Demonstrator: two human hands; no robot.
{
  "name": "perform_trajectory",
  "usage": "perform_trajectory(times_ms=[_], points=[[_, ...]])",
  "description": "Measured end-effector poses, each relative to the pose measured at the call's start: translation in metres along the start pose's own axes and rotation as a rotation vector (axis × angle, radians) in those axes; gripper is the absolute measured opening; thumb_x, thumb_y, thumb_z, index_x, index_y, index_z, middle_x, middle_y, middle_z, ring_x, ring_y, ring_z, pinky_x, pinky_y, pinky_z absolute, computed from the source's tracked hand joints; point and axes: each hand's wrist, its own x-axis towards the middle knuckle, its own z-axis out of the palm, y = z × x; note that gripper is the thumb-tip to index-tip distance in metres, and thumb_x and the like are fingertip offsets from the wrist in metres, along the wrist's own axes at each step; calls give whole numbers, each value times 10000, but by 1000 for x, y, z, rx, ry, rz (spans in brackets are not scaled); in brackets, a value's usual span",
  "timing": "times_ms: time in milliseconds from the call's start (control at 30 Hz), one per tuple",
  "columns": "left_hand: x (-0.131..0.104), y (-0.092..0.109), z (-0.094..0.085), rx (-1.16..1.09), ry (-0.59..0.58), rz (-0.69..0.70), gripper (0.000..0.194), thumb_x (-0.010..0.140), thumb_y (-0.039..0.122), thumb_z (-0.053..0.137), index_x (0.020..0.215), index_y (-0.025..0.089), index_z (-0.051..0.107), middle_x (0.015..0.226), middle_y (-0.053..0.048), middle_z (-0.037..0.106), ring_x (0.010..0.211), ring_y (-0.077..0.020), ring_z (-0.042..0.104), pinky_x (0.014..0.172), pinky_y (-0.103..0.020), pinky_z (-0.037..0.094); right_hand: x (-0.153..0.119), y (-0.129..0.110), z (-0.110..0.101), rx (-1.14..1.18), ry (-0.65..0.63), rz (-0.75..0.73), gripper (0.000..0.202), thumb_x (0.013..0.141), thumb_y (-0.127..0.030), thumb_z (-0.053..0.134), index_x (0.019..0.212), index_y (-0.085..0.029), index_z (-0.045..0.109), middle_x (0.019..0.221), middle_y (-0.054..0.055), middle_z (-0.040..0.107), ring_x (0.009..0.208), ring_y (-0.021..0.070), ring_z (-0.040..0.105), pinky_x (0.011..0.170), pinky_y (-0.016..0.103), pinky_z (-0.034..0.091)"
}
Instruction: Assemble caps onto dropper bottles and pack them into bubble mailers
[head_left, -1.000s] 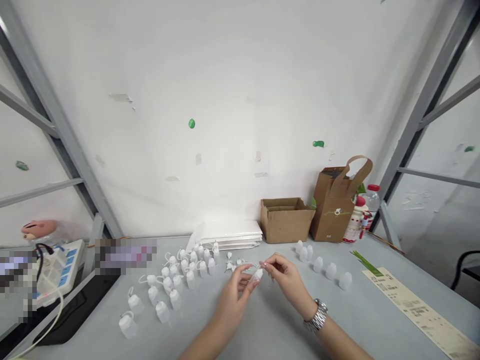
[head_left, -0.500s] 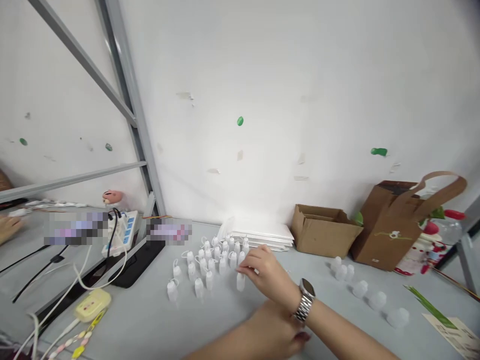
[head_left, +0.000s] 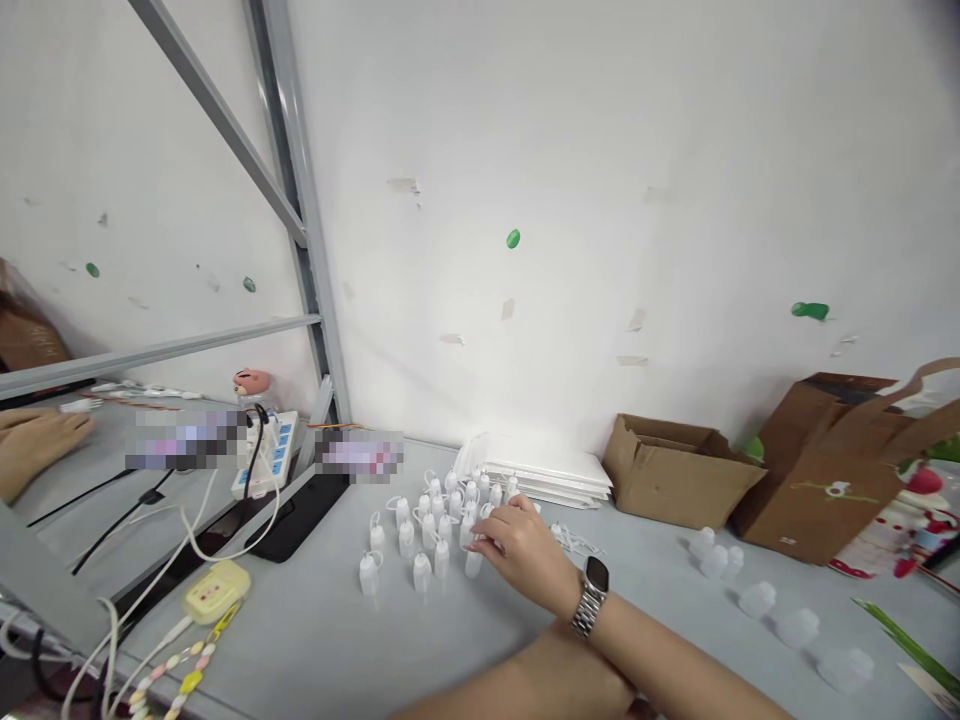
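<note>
My right hand (head_left: 514,545), with a watch (head_left: 592,590) on its wrist, pinches the top of a small white dropper bottle (head_left: 472,564) at the front right of a group. Several similar upright bottles (head_left: 421,572) with looped cap straps stand just left of and behind it. My left hand (head_left: 604,675) reaches rightward beneath the right forearm, which covers much of it. Its fingers are mostly hidden at the bottom edge. Loose white strap-like pieces (head_left: 576,541) lie behind my right wrist. Several translucent rounded containers (head_left: 796,627) lie at the right.
White flat packs (head_left: 544,470) are stacked against the wall, beside an open cardboard box (head_left: 679,470) and a brown paper bag (head_left: 825,480). At left are a power strip (head_left: 270,455), cables, a black phone-like slab (head_left: 300,515) and a yellow case (head_left: 216,592). Another person's hand (head_left: 45,445) rests far left.
The view has swung left, so the scene sits further right. My right hand has shifted the bottle leftward, closer to the group. My left hand has moved right, further under the right forearm.
</note>
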Motion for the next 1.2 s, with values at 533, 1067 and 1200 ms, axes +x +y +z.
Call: perform_trajectory(times_ms=[533, 1067, 1200], points=[[12, -11, -42, 175, 95, -574, 309, 823, 172, 437, 1122, 119, 491, 1031, -119, 569, 991, -241, 534, 842, -373, 445, -118, 104, -98, -573, 242, 777, 189, 856, -214, 471, 837, -186, 657, 804, 53, 633, 808, 202, 547, 675, 296, 306], [5, -35, -31, 295, 149, -602, 273, 786, 207, 502, 1052, 174, 553, 949, -83, 548, 930, -241, 543, 770, -360, 475, -156, 120, -105, -741, -35, 980, 137, 812, -216, 553, 770, -142, 660, 829, 113, 636, 835, 253, 560, 646, 334, 257], [4, -37, -29, 297, 207, -544, 245, 795, 186, 463, 1016, 182, 566, 923, -78, 553, 893, -233, 553, 751, -367, 483, -156, 120, -105, -709, -28, 986, 119, 810, -169, 538, 780, -134, 647, 820, 114, 643, 835, 253, 573, 648, 329, 258]])
